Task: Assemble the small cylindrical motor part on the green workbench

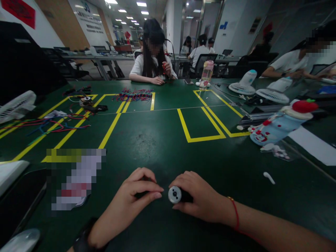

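Your right hand (195,201) is curled around a small black cylinder with a round silver end (175,194); the silver end faces you and sticks out past your thumb, and the black part is mostly hidden under your fingers; a thin red string bracelet (235,212) sits on that wrist. Your left hand (131,201) is closed too, with its fingertips pinched on something small and dark just beside the silver end; you cannot tell what that dark bit is, because your fingers cover it; a dark watch band (82,239) is on that wrist. Both hands rest low on the dark green table with yellow tape lines (162,140), close to your edge of it, and they nearly touch each other.

To your right lies a small white earbud (269,177), well apart from your hands; farther right is a light blue bottle with a red strawberry top (278,124), lying on its side. To your left is a messy bunch of red and blue wires (52,124); a neat row of red and blue wires (133,95) lies far across the table, in front of a person in a white shirt (152,66) who sits facing you; a pink clear water bottle (207,74) stands near that person; two white desk fans (262,89) sit at the far right.
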Tool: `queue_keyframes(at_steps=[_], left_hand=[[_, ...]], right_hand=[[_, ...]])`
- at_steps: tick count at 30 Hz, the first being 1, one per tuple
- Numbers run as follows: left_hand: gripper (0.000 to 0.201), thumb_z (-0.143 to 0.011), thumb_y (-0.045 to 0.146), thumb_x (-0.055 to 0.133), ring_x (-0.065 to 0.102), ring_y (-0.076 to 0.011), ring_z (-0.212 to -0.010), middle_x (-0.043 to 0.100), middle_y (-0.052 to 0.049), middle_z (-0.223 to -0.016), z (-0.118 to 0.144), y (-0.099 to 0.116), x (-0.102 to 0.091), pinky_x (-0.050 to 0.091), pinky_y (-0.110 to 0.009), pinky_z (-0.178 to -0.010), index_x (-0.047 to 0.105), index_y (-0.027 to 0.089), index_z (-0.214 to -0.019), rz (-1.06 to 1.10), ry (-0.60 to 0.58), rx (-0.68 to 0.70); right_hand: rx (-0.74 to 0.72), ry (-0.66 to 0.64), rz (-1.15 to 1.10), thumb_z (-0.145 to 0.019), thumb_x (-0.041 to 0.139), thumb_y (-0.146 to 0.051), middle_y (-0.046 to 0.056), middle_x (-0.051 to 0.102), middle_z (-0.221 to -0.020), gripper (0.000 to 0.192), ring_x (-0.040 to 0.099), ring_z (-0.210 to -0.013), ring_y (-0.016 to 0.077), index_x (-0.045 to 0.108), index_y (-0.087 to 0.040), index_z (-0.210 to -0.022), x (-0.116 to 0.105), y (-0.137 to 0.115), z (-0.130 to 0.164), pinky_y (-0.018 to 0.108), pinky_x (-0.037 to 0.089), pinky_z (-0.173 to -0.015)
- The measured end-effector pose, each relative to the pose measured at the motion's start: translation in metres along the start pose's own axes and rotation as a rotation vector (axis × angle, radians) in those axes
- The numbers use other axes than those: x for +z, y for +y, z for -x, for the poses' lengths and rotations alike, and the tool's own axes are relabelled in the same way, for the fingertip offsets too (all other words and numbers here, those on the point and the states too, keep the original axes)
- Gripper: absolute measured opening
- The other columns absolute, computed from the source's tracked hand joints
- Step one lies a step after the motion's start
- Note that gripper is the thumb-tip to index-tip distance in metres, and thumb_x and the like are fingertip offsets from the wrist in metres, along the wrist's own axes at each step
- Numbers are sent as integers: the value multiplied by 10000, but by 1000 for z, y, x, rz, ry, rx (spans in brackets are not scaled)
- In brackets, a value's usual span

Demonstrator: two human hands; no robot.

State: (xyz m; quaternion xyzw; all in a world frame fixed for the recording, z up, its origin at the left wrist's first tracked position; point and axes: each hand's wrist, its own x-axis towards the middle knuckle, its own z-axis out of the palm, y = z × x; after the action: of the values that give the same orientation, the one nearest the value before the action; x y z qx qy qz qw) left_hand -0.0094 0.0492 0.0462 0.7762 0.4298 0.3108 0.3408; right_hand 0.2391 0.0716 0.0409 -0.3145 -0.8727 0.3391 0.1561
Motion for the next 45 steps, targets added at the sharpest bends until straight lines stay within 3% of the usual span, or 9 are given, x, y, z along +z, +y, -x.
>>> queue_keyframes(at_steps=[10,15,20,25,33,36,39,41,45], left_hand=[[97,-871,308,698,564,-208,-926,617,3,-978,-4,-16,6,415,-347,-815,749,355,-940,-258,-182,-13],[183,-931,284,597,592,-188,-948,620,-7,-1026,-4,-33,-5,480,-295,-822,710,322,-1070,-140,-71,-73],[197,-954,344,528,597,-223,-967,611,-32,-1038,-5,-61,-31,487,-354,-857,686,271,-1046,-213,78,-170],[218,-961,380,509,598,-227,-969,603,-37,-1050,-5,-71,-44,480,-368,-856,669,262,-1052,-265,109,-201],[323,-747,427,767,537,-269,-1044,588,-9,-1127,0,-44,-28,372,-432,-936,686,329,-1044,-351,-49,-120],[328,-756,417,765,537,-262,-1021,574,-14,-1139,0,-26,-14,383,-405,-877,683,337,-1064,-395,-158,-58],[183,-825,352,717,548,-236,-971,594,-5,-1067,-1,-11,0,389,-377,-831,703,341,-1007,-359,-203,-3],[93,-879,277,663,561,-211,-925,608,-4,-990,-2,-4,8,400,-356,-816,710,312,-951,-278,-163,11],[118,-923,219,607,577,-185,-875,593,-13,-936,-2,11,15,447,-310,-772,691,273,-986,-78,67,-3]], right_hand=[[0,2,-24,-809,698,-343,0,625,-1040,332,515,-909,173,565,-230,-1092,2,4,-2,321,345,-808],[9,-10,-26,-810,697,-353,4,626,-1058,346,519,-926,179,566,-237,-1108,0,4,-1,325,350,-819],[14,-17,-39,-814,697,-351,2,626,-1087,362,525,-945,178,562,-245,-1132,-2,4,0,326,357,-833],[11,-11,-46,-809,701,-351,3,626,-1084,363,526,-942,179,562,-245,-1128,-2,6,1,326,361,-828],[-1,0,-29,-806,702,-345,8,623,-1082,370,525,-948,183,561,-241,-1133,0,5,2,330,358,-835],[-4,4,-23,-804,702,-341,8,626,-1058,354,525,-930,181,566,-235,-1113,0,4,1,329,355,-826],[-8,9,-24,-811,694,-335,8,628,-1042,332,523,-918,180,567,-231,-1099,1,4,0,329,351,-820],[-7,10,-20,-813,693,-335,7,628,-1041,327,521,-916,180,566,-232,-1096,2,3,-1,327,349,-813],[-2,4,1,-815,688,-344,3,626,-1025,315,516,-898,178,564,-234,-1083,3,2,-3,323,341,-794]])
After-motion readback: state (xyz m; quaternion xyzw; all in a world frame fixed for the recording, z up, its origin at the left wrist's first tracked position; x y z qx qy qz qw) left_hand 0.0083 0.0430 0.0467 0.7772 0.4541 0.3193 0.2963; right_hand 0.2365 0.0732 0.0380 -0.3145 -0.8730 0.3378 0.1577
